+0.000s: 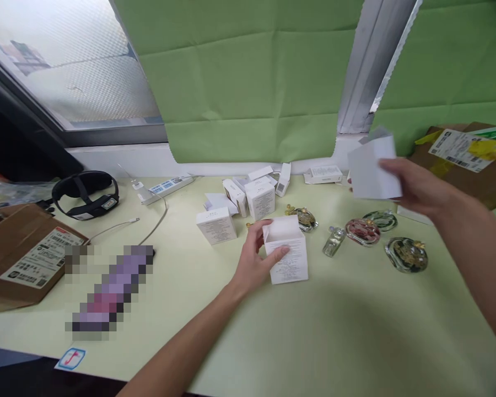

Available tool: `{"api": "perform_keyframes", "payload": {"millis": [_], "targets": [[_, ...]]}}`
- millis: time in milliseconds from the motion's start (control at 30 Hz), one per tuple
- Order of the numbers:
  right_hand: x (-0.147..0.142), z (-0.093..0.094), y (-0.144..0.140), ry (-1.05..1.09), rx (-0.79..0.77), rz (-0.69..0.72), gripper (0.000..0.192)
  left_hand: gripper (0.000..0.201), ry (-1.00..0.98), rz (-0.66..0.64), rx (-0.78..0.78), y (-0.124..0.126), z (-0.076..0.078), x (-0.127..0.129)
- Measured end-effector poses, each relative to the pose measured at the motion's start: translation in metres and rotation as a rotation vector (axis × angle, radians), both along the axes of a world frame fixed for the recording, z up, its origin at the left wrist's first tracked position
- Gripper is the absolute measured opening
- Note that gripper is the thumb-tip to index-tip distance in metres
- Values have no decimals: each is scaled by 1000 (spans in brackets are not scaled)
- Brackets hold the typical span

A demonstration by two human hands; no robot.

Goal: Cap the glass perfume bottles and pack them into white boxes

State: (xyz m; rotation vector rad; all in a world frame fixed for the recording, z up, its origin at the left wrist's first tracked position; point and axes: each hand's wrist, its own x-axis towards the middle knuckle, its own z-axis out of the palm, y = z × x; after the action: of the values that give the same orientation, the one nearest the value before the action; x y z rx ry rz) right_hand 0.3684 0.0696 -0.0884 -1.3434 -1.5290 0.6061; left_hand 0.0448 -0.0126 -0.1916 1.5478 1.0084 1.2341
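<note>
My left hand (257, 258) grips a white printed box (290, 266) by its left side, thumb on the front and fingers behind. The box stands upright on the table with its top open. Up at the right, my right hand (411, 184) holds a plain white folded carton piece (367, 172) in the air, with a flap raised at its top; its inside is hidden. Between and below the hands lie flat rounded glass bottles: a red one (361, 232), a green one (381, 220) and a dark gold one (405, 255). A small clear bottle (334, 242) lies beside them. Another gold-patterned bottle (306, 219) sits behind the box.
Several white boxes (259, 198) stand towards the windowsill, one closed box (216, 226) nearer. At left are a cardboard parcel (25, 259), a black headset (86, 193), a power strip (171, 184) and a blurred phone-like object (113, 289). Another parcel (458, 171) is at right.
</note>
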Motion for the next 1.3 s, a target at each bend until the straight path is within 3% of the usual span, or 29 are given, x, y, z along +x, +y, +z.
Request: {"api": "perform_keyframes", "payload": {"millis": [67,133,267,400,567,800,933,1033,1167,1300], "targets": [[-25,-4,-41,595,-190,301,55,54,-62,-108,-132,0,3,9],[-52,-15,-70,905,-328,463,56,52,-72,-222,-244,0,5,16],[-91,-40,-88,1069,-488,674,55,56,-61,-303,-308,2,0,20],[-98,-61,-86,1013,-474,752,58,59,-60,-273,-272,1,-7,14],[-90,-75,-93,877,-371,673,53,62,-75,-249,-215,-3,-6,12],[-92,-75,-102,625,-11,265,33,65,55,-193,54,-9,-3,13],[-97,-70,-105,520,180,199,31,57,147,-163,200,-12,-7,13],[-102,-68,-107,465,255,142,34,51,164,-174,227,-12,-9,13],[-108,-67,-114,353,370,59,47,56,130,-191,271,-11,-12,13],[-110,-67,-120,333,497,-45,40,61,138,-204,295,-11,-14,13]]}}
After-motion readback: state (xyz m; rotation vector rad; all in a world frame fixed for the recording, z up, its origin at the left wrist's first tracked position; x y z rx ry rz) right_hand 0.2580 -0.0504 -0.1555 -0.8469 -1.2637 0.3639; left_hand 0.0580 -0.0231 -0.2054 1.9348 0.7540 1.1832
